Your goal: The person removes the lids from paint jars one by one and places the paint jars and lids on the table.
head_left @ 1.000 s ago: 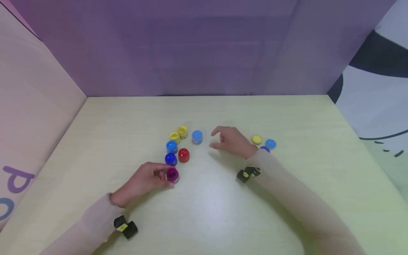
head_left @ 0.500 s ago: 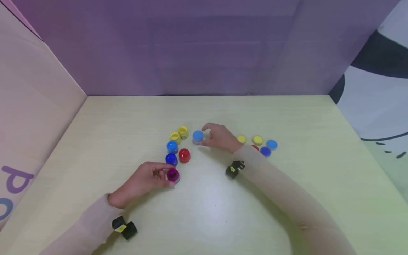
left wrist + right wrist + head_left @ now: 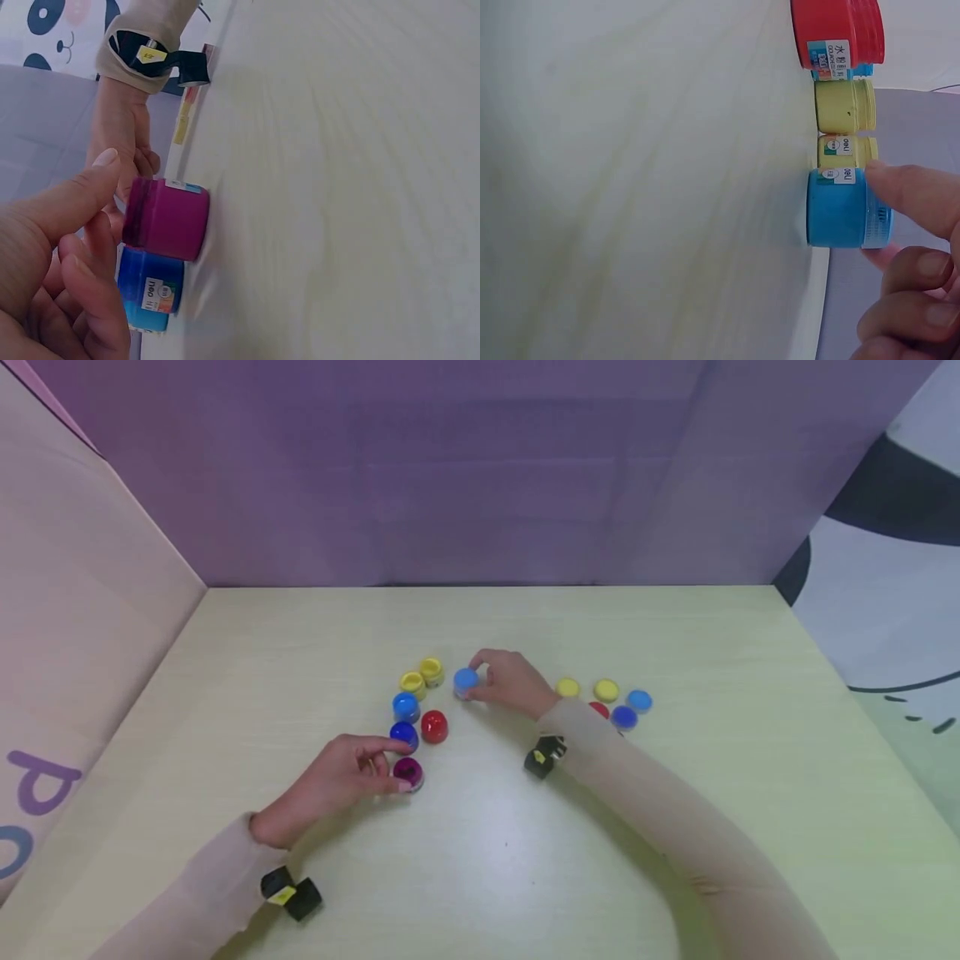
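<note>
My right hand (image 3: 516, 683) pinches the lid of a light blue paint jar (image 3: 464, 680) between thumb and index finger; the jar stands upright on the table. In the right wrist view the thumb lies against the ridged lid of that blue jar (image 3: 836, 210). My left hand (image 3: 337, 781) is beside an uncapped magenta paint jar (image 3: 409, 773), its thumb and index finger spread apart around it. The left wrist view shows a gap between the thumb and the magenta jar (image 3: 171, 219). The left index fingertip overlaps a dark blue jar (image 3: 402, 732) in the head view.
A red jar (image 3: 434, 727), a blue jar (image 3: 406, 706) and two yellow jars (image 3: 431, 671) stand uncapped between the hands. Several loose lids lie to the right, among them a yellow lid (image 3: 606, 690), a dark blue lid (image 3: 624, 718) and a light blue lid (image 3: 640, 700). A purple wall (image 3: 480, 477) rises behind the table.
My right hand has moved left to the light blue jar and taken its lid between the fingers. My left index finger has lifted away from the magenta jar, widening the grasp.
</note>
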### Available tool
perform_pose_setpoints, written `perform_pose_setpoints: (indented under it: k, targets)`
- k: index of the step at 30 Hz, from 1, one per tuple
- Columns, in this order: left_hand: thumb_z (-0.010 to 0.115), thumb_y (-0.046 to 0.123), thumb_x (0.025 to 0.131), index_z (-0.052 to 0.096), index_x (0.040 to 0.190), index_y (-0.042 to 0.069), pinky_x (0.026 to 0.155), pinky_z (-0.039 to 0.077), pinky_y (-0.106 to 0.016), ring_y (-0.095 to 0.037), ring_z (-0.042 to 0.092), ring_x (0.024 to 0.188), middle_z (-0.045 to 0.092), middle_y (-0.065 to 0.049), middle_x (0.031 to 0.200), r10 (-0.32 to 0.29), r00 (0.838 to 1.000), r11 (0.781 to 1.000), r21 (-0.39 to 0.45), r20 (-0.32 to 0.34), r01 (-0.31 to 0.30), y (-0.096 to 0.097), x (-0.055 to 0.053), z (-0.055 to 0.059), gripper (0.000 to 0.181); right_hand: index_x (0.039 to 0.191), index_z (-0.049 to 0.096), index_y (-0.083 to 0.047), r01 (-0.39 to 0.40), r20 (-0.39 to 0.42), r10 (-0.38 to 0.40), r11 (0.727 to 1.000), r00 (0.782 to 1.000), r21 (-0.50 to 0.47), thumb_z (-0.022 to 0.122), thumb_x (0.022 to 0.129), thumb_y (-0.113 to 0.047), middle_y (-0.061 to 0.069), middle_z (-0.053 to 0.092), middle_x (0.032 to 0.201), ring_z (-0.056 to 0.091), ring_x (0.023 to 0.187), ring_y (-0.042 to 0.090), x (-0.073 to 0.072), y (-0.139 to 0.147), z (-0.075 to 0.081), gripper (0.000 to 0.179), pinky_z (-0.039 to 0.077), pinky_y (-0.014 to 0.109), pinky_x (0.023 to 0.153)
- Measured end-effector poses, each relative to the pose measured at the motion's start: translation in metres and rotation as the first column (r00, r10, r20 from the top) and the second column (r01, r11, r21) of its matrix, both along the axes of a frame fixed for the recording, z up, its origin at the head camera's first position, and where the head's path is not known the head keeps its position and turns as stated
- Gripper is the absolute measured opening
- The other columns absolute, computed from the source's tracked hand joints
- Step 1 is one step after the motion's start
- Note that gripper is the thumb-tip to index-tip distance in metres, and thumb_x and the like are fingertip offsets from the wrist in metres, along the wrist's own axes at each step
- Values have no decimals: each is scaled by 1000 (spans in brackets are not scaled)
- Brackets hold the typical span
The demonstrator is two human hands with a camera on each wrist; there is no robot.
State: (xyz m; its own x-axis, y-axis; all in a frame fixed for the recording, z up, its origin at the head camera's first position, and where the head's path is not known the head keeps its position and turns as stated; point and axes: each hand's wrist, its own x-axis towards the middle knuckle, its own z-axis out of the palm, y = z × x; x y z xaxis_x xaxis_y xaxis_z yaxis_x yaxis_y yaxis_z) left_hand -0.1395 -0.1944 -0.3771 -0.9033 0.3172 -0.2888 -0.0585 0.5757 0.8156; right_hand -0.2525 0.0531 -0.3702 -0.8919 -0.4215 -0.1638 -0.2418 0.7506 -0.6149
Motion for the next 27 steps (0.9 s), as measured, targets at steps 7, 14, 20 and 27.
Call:
perform_pose_setpoints:
  k: [7, 14, 20, 27]
  targets:
    - [79, 23, 76, 66, 118, 11, 52, 37, -22, -20, 49, 65, 58, -2, 71, -31, 998, 999, 14, -62, 32, 5, -3, 8, 46, 118, 57, -11, 14, -4, -14, 999, 1000, 41, 71, 84, -32, 3, 61, 87, 54, 77, 17, -3, -3, -1, 42, 46, 28, 70]
    - [78, 22, 77, 66, 119, 10, 51, 39, -21, -18, 51, 60, 58, 0, 69, -99, 984, 991, 75, -149, 111, 23, -6, 15, 45, 112, 60, -10, 20, -42, -19, 1000, 999, 22, 72, 83, -32, 4, 59, 77, 51, 70, 17, -2, 7, -4, 38, 43, 27, 65]
    - [78, 24, 78, 67, 116, 9, 51, 40, -22, -16, 49, 61, 58, 3, 70, -142, 962, 984, 72, -233, 163, 44, -6, 19, 42, 111, 60, -10, 41, -60, -40, 999, 997, 20, 71, 84, -32, 2, 54, 72, 48, 66, 16, 5, 25, -3, 37, 40, 26, 61]
    - [77, 25, 79, 68, 113, 10, 51, 43, -24, -14, 51, 60, 59, 6, 68, -120, 945, 990, 40, -304, 139, 68, -3, 20, 38, 111, 60, -9, 33, -85, -33, 999, 996, -4, 71, 84, -29, 2, 50, 66, 44, 60, 15, 18, 48, -2, 35, 38, 26, 55]
